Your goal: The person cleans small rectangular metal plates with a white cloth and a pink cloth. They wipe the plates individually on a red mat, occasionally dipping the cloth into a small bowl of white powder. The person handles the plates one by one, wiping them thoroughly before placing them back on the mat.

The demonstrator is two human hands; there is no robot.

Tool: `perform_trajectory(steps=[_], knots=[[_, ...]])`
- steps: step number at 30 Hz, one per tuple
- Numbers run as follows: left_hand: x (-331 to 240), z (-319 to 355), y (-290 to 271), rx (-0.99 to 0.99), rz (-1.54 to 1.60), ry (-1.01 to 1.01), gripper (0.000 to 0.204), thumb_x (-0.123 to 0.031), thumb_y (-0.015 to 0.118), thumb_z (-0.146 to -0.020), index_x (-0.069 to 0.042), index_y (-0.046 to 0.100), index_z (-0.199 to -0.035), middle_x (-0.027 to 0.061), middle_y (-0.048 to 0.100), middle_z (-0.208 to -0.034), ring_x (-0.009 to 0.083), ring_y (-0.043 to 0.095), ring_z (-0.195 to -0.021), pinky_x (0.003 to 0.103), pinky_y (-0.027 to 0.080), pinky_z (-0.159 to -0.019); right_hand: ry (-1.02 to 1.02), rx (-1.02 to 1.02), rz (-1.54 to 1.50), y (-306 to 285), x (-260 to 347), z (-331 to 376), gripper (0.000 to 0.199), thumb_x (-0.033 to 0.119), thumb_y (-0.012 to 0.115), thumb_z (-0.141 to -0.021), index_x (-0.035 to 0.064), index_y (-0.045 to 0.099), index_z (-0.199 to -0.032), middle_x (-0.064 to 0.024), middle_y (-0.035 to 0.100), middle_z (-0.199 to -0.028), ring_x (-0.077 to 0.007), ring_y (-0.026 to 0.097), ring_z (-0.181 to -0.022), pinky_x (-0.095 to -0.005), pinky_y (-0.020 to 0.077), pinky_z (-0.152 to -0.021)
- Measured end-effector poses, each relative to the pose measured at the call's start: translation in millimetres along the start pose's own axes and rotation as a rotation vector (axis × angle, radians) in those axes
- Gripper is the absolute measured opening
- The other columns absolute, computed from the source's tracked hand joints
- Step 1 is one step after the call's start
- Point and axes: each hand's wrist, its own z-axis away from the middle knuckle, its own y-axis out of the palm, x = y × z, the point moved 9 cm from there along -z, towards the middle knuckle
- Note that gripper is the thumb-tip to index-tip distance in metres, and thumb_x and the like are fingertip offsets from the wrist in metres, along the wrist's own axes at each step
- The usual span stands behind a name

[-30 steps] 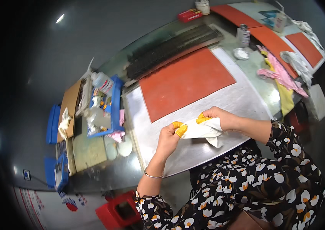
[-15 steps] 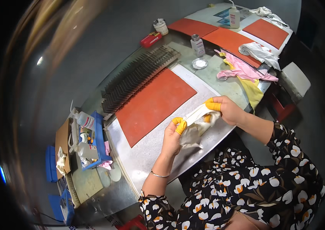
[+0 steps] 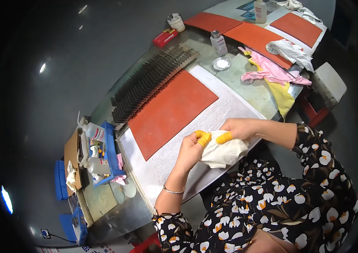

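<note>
A white cloth [image 3: 224,154] is held bunched in front of the body, above the near edge of a pale sheet [image 3: 162,177]; its left end is pinched between thumb and finger of the left hand [image 3: 191,148], closed narrowly on it; its upper right part is gripped by the right hand [image 3: 241,129], whose other fingers are partly hidden by the cloth; yellow finger covers [image 3: 224,138] are worn on both hands, and a bracelet [image 3: 174,191] is worn on the left wrist.

From the cloth, a large red mat [image 3: 172,114] is seen at ten o'clock, laid flat on the pale sheet; just beyond its far edge a long dark slotted rack [image 3: 149,86] is set; at nine o'clock a blue tray [image 3: 110,143] is filled with bottles [image 3: 94,132] and small items.

At twelve o'clock a shallow dish [image 3: 221,63] is placed, with a grey bottle [image 3: 218,44] stood upright just behind it; at eleven o'clock a red box [image 3: 165,37] is set beside a white jar [image 3: 175,23]; at one o'clock a pink cloth [image 3: 271,71] is spread in folds, and a yellow cloth [image 3: 282,99] is draped over the table edge; at two o'clock a stool [image 3: 331,82] is seen.
</note>
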Motion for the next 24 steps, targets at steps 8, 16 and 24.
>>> perform_trajectory(steps=[8,16,24], knots=[[-25,13,1,-0.164,-0.275,0.356,0.041,-0.012,0.071,-0.071,-0.001,0.055,-0.107,0.0096,0.059,-0.103,0.0185,0.054,-0.099,0.031,0.041,-0.087,-0.072,-0.106,-0.729,2,-32,-10,0.024,0.015,0.057,-0.085,-0.0027,0.059,-0.101,-0.0089,0.063,-0.091,-0.0149,0.061,-0.078,-0.0282,0.0491,-0.071],[1,-13,30,0.161,0.408,0.106,0.016,0.001,0.059,-0.08,-0.001,0.058,-0.096,0.0081,0.063,-0.092,0.0143,0.06,-0.084,0.026,0.048,-0.075,-0.896,-0.323,0.651,-9,60,50,0.019,0.02,0.072,-0.072,0.008,0.067,-0.086,-0.0149,0.05,-0.109,-0.0321,0.043,-0.105,-0.0411,0.0299,-0.092],[-3,-75,78,0.354,0.877,0.027,0.018,-0.017,0.056,-0.086,-0.004,0.056,-0.099,0.0058,0.062,-0.084,0.0135,0.058,-0.067,0.025,0.048,-0.066,-0.807,-0.609,0.166,-66,46,53,0.027,0.013,0.062,-0.081,0.0093,0.062,-0.108,-0.0118,0.054,-0.111,-0.0189,0.052,-0.094,-0.0298,0.0403,-0.084]])
